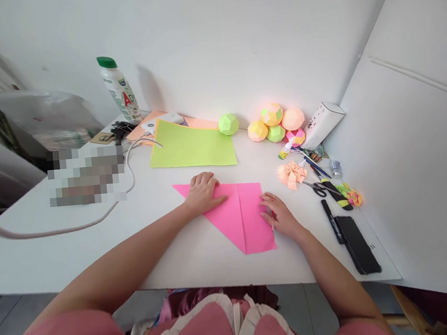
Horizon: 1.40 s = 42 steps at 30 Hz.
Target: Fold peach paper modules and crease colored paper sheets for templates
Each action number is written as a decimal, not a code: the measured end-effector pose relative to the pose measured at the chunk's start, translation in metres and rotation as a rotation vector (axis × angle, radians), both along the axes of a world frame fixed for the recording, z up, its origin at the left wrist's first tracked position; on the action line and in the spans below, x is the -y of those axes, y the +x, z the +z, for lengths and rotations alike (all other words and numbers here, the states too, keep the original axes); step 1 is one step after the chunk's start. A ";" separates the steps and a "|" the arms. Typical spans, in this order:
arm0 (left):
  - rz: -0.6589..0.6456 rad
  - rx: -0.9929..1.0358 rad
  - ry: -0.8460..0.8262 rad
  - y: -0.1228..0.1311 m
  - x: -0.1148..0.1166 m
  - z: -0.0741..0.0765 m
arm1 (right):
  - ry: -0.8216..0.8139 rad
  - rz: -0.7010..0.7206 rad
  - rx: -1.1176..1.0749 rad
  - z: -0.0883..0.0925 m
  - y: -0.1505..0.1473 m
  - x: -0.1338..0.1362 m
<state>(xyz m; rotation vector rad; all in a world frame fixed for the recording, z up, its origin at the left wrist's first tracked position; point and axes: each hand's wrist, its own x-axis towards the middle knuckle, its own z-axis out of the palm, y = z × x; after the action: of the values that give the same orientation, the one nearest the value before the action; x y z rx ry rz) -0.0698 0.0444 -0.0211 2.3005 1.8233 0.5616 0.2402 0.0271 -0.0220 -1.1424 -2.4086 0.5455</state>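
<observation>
A bright pink sheet of paper [228, 216] lies on the white table, its left side folded to a slanted edge and a vertical crease line running down it. My left hand [202, 194] rests flat on the upper left part of the sheet, fingers together and thumb stretched out. At the sheet's right edge, my right hand [280, 214] has its fingers bent onto the paper. A slim red and pale pink stick-like tool [273, 223] passes under these fingers, held upright against the edge; its exact kind is hard to make out.
Behind lie a green sheet [194, 146], a green paper ball [228, 124] and several coloured paper balls [271, 115]. To the right are glue [284, 150], folded peach pieces [292, 174], scissors [318, 188], a yellow-black cutter [337, 194], a marker [332, 221] and a phone [358, 244]. A white cable [95, 223] crosses the left.
</observation>
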 end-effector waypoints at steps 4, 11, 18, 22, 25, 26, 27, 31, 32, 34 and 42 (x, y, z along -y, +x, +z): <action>-0.002 -0.014 0.001 0.000 0.000 -0.002 | 0.008 0.002 0.008 0.000 0.000 0.001; -0.032 -0.059 0.000 -0.001 -0.001 -0.006 | 0.008 0.011 0.059 0.005 -0.002 0.003; -0.048 -0.090 -0.003 -0.001 0.000 -0.004 | 0.050 0.024 0.084 0.011 -0.004 0.006; -0.047 -0.104 -0.017 0.000 0.001 -0.003 | 0.088 0.033 0.110 0.013 -0.006 0.009; -0.049 -0.112 -0.028 0.000 0.002 -0.001 | 0.098 0.033 0.111 0.012 -0.007 0.011; -0.050 -0.116 -0.033 0.000 0.002 -0.001 | 0.098 0.039 0.100 0.011 -0.006 0.011; -0.052 -0.120 -0.037 0.000 0.002 0.000 | 0.099 0.039 0.080 0.010 -0.005 0.010; -0.062 -0.143 -0.053 0.000 0.003 0.003 | 0.198 -0.312 -0.092 0.006 0.010 -0.009; -0.067 -0.149 -0.055 0.000 0.003 0.003 | 0.243 -0.484 -0.141 0.006 0.017 -0.017; -0.079 -0.160 -0.058 0.000 0.004 0.003 | 0.288 -0.729 -0.193 0.004 0.030 -0.034; -0.116 -0.170 -0.071 0.000 0.009 -0.003 | 0.233 -0.835 -0.264 -0.005 0.051 -0.067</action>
<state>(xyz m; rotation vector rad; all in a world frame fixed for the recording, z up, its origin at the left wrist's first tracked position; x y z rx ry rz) -0.0695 0.0356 -0.0242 2.4525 1.7331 0.2877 0.2912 0.0943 -0.0271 -1.6770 -1.5218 0.1178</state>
